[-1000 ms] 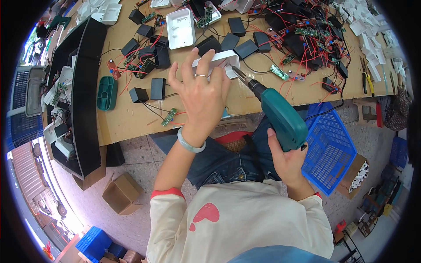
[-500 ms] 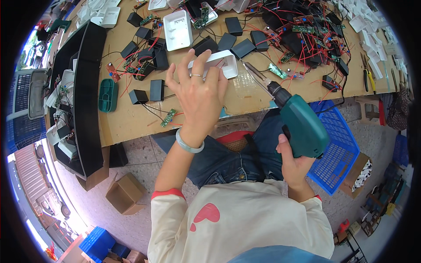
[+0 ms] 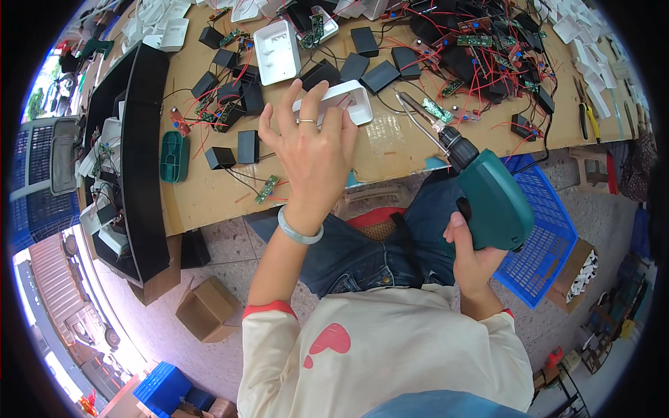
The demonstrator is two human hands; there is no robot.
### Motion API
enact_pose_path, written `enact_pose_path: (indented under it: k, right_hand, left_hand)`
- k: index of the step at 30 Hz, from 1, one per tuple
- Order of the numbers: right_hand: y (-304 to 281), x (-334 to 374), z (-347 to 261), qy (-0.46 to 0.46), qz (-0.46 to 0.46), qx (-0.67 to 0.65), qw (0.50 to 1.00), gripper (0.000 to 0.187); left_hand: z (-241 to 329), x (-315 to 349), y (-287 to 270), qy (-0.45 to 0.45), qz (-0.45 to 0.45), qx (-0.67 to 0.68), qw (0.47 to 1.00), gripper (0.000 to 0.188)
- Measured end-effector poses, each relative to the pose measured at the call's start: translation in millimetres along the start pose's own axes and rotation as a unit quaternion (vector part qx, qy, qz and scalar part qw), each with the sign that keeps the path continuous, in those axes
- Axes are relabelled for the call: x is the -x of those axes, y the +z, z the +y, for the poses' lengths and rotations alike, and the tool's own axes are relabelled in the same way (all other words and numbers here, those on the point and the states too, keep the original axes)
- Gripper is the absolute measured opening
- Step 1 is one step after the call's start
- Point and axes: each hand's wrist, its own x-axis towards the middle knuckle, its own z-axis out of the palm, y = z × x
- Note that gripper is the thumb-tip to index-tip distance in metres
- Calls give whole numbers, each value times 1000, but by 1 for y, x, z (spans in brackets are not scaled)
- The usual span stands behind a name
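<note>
A white plastic case (image 3: 359,111) lies on the table in front of me, with a thin red wire (image 3: 344,101) showing inside. My left hand (image 3: 313,150) reaches over its left part, gripping it with thumb and fingers while the outer fingers spread; the fingertips are partly hidden. Wrapped round the handle of a green soldering gun (image 3: 496,198), my right hand (image 3: 475,256) holds it at the table's front edge. The gun's metal tip and the thin tube beside it point up and left, to the right of the case and apart from it.
Behind the case stands another white case (image 3: 277,56). Black boxes (image 3: 380,76), circuit boards (image 3: 474,40) and red wires crowd the table's back. A black bin (image 3: 146,167) and a green tray (image 3: 173,157) are leftward; pliers (image 3: 591,122) lie right. A blue basket (image 3: 536,258) stands below right.
The soldering gun has moved right and slightly down, its tip farther from the white case. My left hand stays at the case, nearly unchanged.
</note>
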Motion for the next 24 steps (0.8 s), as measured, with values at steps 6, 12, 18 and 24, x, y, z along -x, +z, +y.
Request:
enact_pose_path:
  k: [6,12,18,24]
  right_hand:
    - [-1,1,-1,6,-4,6,1000,30]
    - [-1,1,-1,10,-2,1,1000,31]
    - [-2,0,0,-16,-15,4,1000,31]
    - [0,2,-1,2,-19,1,1000,30]
  left_hand:
    - [1,0,-1,2,-2,-6,1000,11]
    - [1,-1,-2,-7,11,15,1000,8]
    - [3,0,-13,-85,41,105,990,7]
    - [-7,8,-33,-175,31,231,957,6]
